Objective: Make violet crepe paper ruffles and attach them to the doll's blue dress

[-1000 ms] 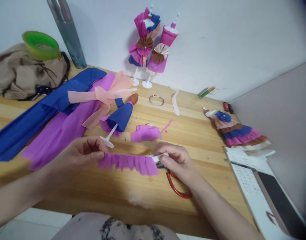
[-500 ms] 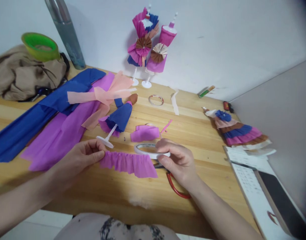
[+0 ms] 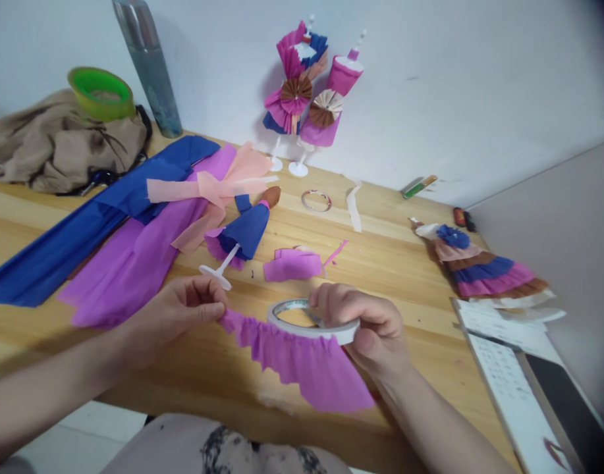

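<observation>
Pinching the ruffled purple crepe strip [image 3: 302,368] by one end, the left hand [image 3: 186,316] is probably holding it out so it doesn't bunch; the right hand [image 3: 368,329] is clamped around the tape roll [image 3: 348,334], which sits along the strip's top edge. Strip's at 6 o'clock, above a wooden table [image 3: 410,270]. Crepe-dressed figurines [image 3: 296,89] stand at 12, by a white wall [image 3: 430,99].

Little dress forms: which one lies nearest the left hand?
The blue-skirted form: its white base lies just beyond the left hand. The striped form lies far right; the brown-rosette form and cream-rosette form stand at the wall.
</observation>
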`<state>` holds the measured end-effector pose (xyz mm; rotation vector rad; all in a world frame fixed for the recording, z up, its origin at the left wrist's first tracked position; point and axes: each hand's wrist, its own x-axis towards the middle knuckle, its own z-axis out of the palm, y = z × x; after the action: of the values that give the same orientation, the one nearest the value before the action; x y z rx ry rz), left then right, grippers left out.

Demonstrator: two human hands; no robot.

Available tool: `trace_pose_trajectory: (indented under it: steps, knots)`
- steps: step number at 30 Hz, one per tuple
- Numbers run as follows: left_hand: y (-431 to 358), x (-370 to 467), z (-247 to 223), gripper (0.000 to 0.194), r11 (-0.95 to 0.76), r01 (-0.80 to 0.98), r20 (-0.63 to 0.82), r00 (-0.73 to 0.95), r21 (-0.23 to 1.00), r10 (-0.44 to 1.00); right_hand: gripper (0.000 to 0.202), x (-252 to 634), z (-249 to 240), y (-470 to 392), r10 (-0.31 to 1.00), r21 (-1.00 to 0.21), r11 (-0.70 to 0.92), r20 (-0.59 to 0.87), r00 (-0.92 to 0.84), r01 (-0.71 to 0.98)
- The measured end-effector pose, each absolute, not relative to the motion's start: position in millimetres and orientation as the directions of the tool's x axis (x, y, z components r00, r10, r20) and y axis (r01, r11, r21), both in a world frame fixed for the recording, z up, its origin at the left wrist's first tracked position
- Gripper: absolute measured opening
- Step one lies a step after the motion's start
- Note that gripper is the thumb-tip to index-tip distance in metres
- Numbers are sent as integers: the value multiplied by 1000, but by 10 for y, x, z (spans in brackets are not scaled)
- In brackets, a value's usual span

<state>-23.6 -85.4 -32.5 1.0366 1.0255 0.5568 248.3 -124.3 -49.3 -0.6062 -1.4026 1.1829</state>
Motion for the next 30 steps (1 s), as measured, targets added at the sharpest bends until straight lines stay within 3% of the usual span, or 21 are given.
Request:
trace_pose_trajectory:
  steps: [6,11,14,17,19,21,25,30]
  knots:
    - [-960,-256,-365,26,600,-88,-471,535,795,702,24,2480,-477,-1155,879,-865,375,446,-169,-333]
    - [-961,-267,-403,36,563,-64,-440,552,824,708,22,2505,-495,-1155,890,-871,379,435,-132,-313]
    - [-954,-311,-378,31,334,139,-360,441,932,822,23,2538,-517,-1168,886,-881,389,438,-154,-270]
    - [-926,-317,-293,20,-55,254,-44,366,966,930,18,2554,-540,-1166,862,-879,403,458,-217,-253]
    - [-873,-273,-204,17,-253,229,126,457,940,880,16,2544,-535,-1155,843,-877,409,469,-263,-254]
    - [-795,-190,-112,19,-336,129,196,599,933,776,16,2522,-504,-1138,831,-879,411,470,-297,-243]
    - [-662,11,-12,21,-242,46,109,799,969,591,17,2489,-410,-1101,826,-886,422,463,-323,-192]
    - [-618,172,-53,30,-105,110,-41,858,988,513,20,2521,-338,-1078,808,-879,466,467,-359,-95]
